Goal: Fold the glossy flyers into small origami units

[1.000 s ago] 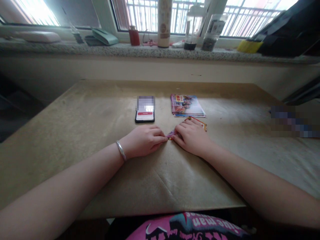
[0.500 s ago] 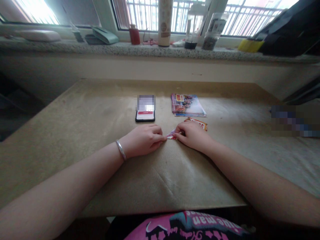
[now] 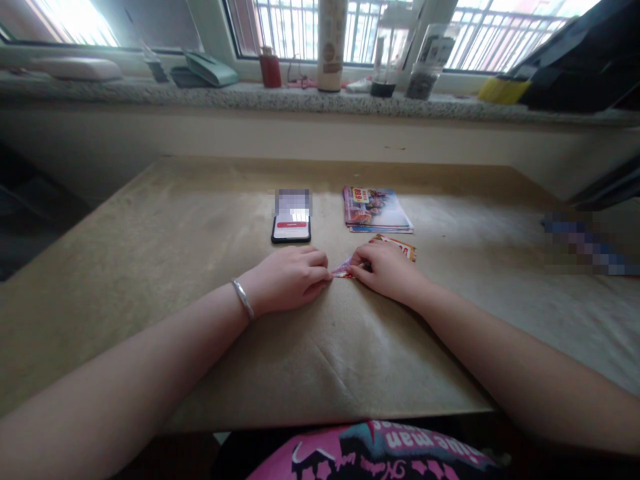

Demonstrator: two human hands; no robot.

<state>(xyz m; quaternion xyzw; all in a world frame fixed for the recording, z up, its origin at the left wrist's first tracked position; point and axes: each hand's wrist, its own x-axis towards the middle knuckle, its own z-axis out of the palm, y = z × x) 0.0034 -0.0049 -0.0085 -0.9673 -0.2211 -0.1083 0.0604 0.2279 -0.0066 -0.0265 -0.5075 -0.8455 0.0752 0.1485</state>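
A colourful printed paper (image 3: 409, 251) lies on the table, folded to a narrow point on its left side. My left hand (image 3: 295, 277) is closed, with thumb and fingertips at that pointed tip; a silver bracelet circles the wrist. Over the middle of the paper rests my right hand (image 3: 384, 270), its fingers bent and pinching the paper near the point. Part of the sheet is hidden under this hand, and an orange-red printed end sticks out beyond the knuckles.
A phone (image 3: 291, 230) lies beyond my left hand. Behind the paper is a stack of printed leaflets (image 3: 380, 208). Bottles, a red container (image 3: 271, 70) and a green case (image 3: 213, 69) stand along the stone windowsill (image 3: 300, 99). The table's (image 3: 280, 373) near edge is close to my lap.
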